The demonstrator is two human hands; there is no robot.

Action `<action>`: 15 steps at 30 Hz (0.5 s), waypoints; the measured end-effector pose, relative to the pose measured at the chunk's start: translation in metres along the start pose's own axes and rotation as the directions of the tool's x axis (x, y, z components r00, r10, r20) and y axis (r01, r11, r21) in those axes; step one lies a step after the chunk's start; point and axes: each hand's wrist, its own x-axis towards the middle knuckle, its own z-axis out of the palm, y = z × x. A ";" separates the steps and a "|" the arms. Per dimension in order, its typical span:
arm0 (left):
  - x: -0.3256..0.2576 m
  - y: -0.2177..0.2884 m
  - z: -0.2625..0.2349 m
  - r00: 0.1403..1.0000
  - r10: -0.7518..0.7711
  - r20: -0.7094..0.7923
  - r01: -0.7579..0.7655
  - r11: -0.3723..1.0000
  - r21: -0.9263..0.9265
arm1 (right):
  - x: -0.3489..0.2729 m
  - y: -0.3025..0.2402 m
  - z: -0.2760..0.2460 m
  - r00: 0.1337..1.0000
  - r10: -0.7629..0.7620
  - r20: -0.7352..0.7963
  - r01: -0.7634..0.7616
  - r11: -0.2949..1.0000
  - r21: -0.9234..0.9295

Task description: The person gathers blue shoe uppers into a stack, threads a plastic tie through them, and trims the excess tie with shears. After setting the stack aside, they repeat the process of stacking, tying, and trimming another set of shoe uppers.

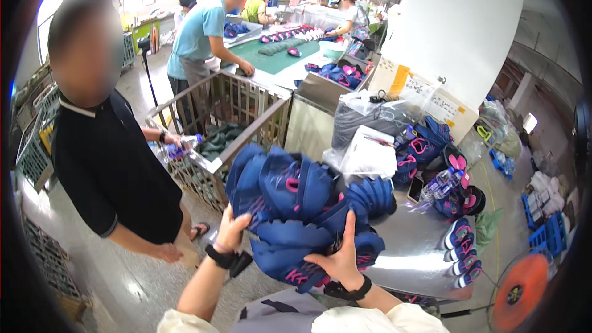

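Your left hand (231, 229) and right hand (341, 259) are clamped on the two sides of a bundle of blue sandals (302, 209), held in the air before your chest, above the metal table (407, 240). It seems you are carrying them. Next you need a free place and a firm grip, because the loose pile can slip.

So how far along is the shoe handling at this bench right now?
Done: blue and pink shoes stand lined up on the metal table's right edge. In hand: the left hand and right hand grip an armful of blue shoes above it. Left: more shoes sit heaped further back.
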 end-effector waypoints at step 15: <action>0.180 -0.020 -0.067 0.979 -0.205 0.007 0.201 0.956 -0.215 | 0.155 0.077 0.063 0.979 -0.009 -0.203 0.007 1.000 -0.010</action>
